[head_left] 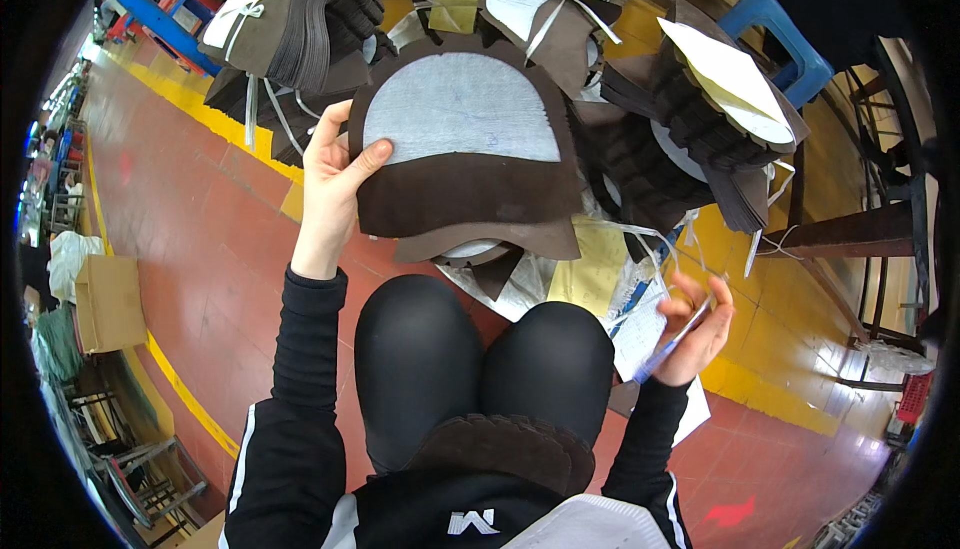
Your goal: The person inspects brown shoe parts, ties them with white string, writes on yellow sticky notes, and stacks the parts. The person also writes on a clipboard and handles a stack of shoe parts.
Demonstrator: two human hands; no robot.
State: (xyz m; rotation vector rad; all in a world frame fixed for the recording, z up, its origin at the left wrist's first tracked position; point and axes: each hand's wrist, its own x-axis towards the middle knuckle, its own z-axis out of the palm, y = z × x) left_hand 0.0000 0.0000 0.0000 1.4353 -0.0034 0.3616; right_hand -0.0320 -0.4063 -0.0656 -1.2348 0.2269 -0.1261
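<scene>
Dark brown cut leather piece (470, 184) with grey fabric lining was held up by left hand (332, 174), thumb pressed on its face, fingers curled behind left edge. Blue pen (672, 341) was gripped in right hand (700, 327), fingers closed around it, above white paper sheets (640, 334). Tied bundles of similar pieces (700, 129) were stacked on floor beyond. More brown pieces (510, 444) were rested on lap.
</scene>
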